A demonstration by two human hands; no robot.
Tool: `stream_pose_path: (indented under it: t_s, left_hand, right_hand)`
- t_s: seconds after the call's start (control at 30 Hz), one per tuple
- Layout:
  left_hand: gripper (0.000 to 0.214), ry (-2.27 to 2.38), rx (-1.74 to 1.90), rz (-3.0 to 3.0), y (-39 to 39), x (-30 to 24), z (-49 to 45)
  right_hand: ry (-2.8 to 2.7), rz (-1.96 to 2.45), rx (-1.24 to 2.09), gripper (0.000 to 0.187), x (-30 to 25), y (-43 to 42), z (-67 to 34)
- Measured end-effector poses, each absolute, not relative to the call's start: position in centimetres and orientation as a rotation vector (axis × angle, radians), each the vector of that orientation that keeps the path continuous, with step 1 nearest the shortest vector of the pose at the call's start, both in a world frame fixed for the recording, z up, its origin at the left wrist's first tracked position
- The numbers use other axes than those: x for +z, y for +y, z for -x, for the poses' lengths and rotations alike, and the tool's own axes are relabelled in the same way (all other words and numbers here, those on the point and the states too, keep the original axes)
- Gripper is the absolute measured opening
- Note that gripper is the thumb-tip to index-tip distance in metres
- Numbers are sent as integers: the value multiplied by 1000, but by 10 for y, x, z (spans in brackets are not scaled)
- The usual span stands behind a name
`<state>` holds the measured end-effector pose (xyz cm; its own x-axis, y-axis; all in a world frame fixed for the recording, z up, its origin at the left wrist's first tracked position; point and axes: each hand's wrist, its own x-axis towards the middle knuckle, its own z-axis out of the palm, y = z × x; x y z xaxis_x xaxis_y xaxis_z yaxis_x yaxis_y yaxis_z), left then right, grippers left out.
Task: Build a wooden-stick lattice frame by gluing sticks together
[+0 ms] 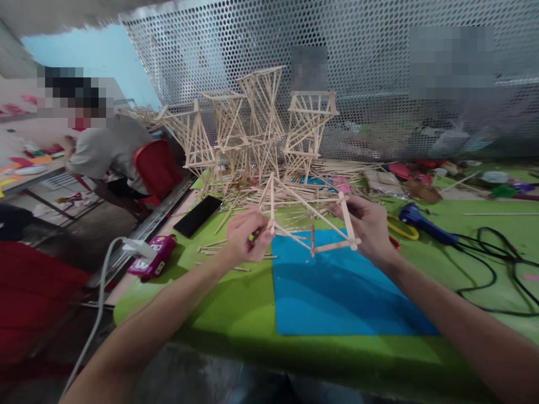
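Observation:
Between my two hands a frame of thin wooden sticks point(334, 245) is held up over a blue sheet point(320, 297). My left hand point(248, 234) pinches its left corner, where several sticks meet. My right hand point(367, 227) is closed around its right side, behind a short upright stick; some of those fingertips are hidden. The frame's lower corners hang clear above the sheet, and its sticks look joined at the ends. Loose sticks point(214, 249) lie just left of my left hand. Right of my right hand is a blue glue gun point(427, 223).
Several finished-looking stick towers point(263, 106) stand at the back before a perforated metal screen point(379, 67). A black phone point(197, 216), a purple power strip point(154, 255) and yellow-handled scissors point(402, 227) lie around. The black cable point(492, 269) coils at right. A person point(109, 146) sits at far left.

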<state>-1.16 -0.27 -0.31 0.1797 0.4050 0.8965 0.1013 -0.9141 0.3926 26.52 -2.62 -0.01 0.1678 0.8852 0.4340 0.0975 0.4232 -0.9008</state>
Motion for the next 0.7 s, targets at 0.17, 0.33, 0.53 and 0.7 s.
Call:
stream_pose_path:
  t_s: [0.17, 0.33, 0.53, 0.7]
  left_hand:
    - [44, 579, 1787, -2070, 4, 1, 10]
    - [40, 604, 1984, -1592, 23, 0, 6]
    - [35, 653, 1553, -1632, 45, -24, 9]
    - [47, 482, 1124, -1762, 27, -38, -1]
  right_hand:
    - [-1238, 1007, 726, 15, -10, -20, -267]
    - [-1106, 905, 852, 15, -12, -13, -269]
    - [-920, 793, 1156, 19, -16, -19, -252]
    - [-829, 839, 1330, 26, -28, -28, -235]
